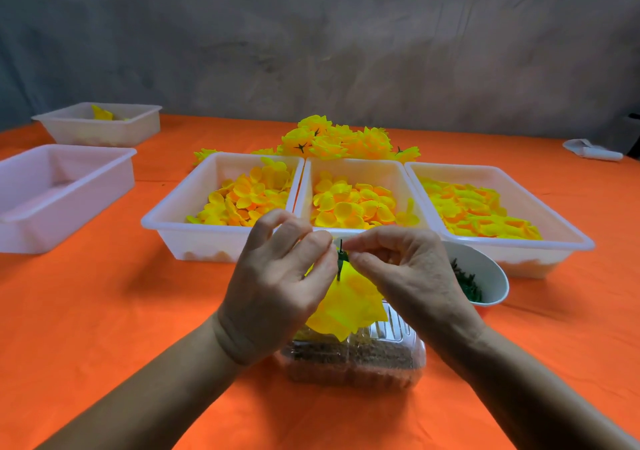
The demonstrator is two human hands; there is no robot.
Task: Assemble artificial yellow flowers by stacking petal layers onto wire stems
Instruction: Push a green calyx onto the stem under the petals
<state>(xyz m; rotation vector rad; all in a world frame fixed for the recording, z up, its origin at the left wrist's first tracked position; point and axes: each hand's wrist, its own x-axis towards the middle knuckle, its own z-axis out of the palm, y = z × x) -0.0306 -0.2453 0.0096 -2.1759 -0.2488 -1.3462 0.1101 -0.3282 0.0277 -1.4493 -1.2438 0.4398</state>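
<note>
The yellow flower (346, 306) hangs upside down between both hands, its green stem (340, 259) pointing up. The left hand (277, 287) and right hand (408, 273) pinch the stem. Behind the hands sit three petal trays (194, 228).

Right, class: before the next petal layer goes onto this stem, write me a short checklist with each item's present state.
1. Left hand holds the flower: ok.
2. Right hand pinches near the green stem: ok.
3. Stem tip showing above the petals: ok.
4. The three petal trays stocked, e.g. the middle tray: ok.
5. Green parts in the white cup: ok.
6. Layers seated fully: cannot tell.
</note>
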